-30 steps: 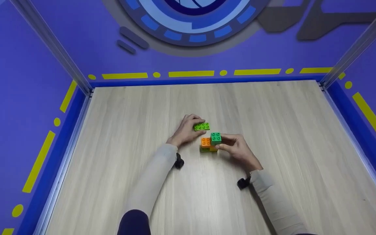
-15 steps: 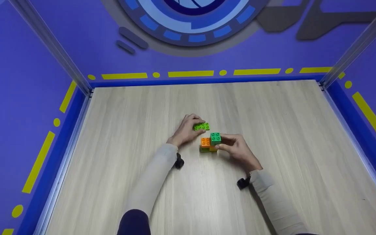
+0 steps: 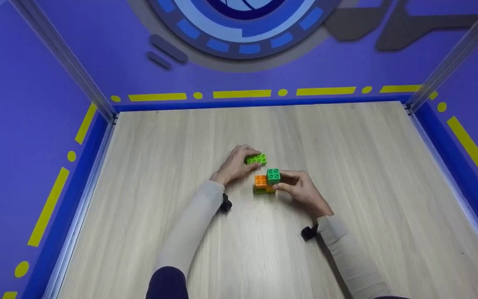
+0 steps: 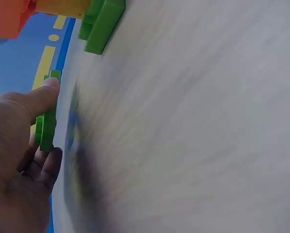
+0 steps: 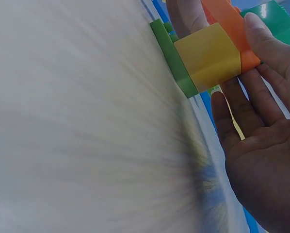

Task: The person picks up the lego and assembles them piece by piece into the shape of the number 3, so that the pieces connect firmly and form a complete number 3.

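My left hand pinches a light green flat building brick, studs up, between thumb and fingers. In the left wrist view this flat brick looks slightly off the table. My right hand holds a small brick stack from its right side. A green brick tops the stack, next to and above an orange brick. The right wrist view shows a yellow brick below the orange, on a flat green brick. The thumb presses the orange layer; some fingertips are hidden behind the bricks.
The wooden table spreads around both hands. Blue panels with yellow markings stand at the back and sides, joined by metal posts. Black cameras sit at both wrists.
My left hand and the light green flat brick have shifted very slightly away from the stack. The right hand and the stack stay nearly still.
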The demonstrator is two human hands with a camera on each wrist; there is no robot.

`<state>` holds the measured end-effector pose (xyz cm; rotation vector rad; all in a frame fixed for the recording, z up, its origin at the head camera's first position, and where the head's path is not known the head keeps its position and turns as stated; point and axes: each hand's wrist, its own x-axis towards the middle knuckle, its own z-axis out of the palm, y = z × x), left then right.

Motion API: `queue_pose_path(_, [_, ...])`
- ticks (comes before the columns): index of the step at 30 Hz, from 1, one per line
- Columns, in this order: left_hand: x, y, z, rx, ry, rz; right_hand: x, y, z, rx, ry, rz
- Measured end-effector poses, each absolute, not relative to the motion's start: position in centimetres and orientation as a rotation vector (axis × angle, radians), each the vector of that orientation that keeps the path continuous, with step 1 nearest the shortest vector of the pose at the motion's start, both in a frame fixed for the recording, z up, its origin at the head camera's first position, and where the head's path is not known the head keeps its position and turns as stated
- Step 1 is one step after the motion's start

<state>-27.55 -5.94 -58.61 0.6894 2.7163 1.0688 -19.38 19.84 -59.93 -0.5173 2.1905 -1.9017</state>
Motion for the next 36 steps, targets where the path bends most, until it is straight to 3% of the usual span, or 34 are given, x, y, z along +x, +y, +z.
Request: queue_pose_path(36, [-25.5,-7.1,-52.5,0.951,2.721,0.997,-19.6,20.0,-60.1,-0.536,2.188,-1.911])
